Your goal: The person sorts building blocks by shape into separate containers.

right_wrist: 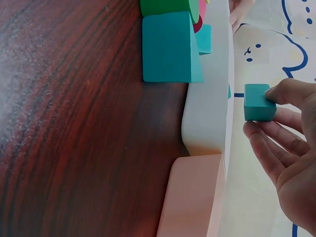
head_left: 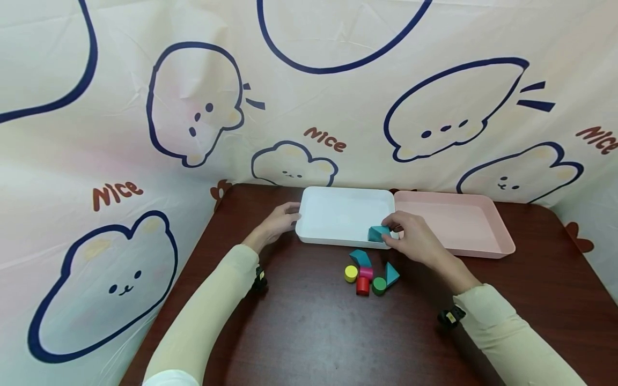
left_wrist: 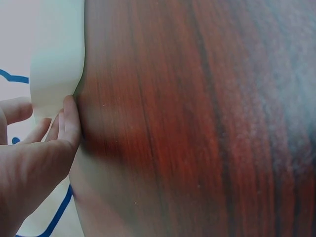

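Note:
My right hand (head_left: 412,236) pinches a teal block (right_wrist: 259,102) between thumb and fingers, over the front right corner of the white tray (head_left: 343,214). A sliver of teal shows past the tray's rim in the right wrist view; its shape is hidden. At the tray's left end, my left hand (head_left: 277,222) holds the edge with thumb and fingertips. In front of the tray lie a teal arch-like block (head_left: 360,258), a teal triangular block (head_left: 391,274), a yellow cylinder (head_left: 351,274), a magenta block (head_left: 366,273), a red cylinder (head_left: 362,286) and a green cylinder (head_left: 379,286).
A pink tray (head_left: 502,249) stands against the white tray's right end. Both trays are near the back of the dark wooden table (head_left: 309,332). Behind them hangs a pale cloth (head_left: 357,107) with blue cartoon outlines.

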`<action>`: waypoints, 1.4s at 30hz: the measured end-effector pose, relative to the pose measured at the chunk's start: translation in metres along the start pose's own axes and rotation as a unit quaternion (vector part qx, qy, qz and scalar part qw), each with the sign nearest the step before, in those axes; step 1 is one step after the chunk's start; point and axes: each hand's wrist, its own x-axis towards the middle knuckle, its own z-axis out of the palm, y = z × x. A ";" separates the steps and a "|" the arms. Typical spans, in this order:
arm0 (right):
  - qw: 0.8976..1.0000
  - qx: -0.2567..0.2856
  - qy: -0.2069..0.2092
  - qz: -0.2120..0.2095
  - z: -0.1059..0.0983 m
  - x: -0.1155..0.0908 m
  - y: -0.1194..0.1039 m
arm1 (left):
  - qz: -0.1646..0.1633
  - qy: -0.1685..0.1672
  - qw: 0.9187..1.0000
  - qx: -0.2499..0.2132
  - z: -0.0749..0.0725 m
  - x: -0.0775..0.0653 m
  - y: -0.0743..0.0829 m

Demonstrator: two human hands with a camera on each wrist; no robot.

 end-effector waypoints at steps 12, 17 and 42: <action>1.000 0.009 0.003 0.018 -0.003 0.008 0.002 | 0.002 0.000 1.000 -0.004 0.000 0.000 -0.001; 1.000 0.016 0.008 0.020 -0.002 0.011 0.003 | 0.002 -0.001 1.000 -0.003 0.000 0.000 0.000; 0.997 0.022 -0.001 0.074 0.000 0.021 0.016 | 0.001 -0.004 1.000 -0.004 -0.001 -0.002 0.001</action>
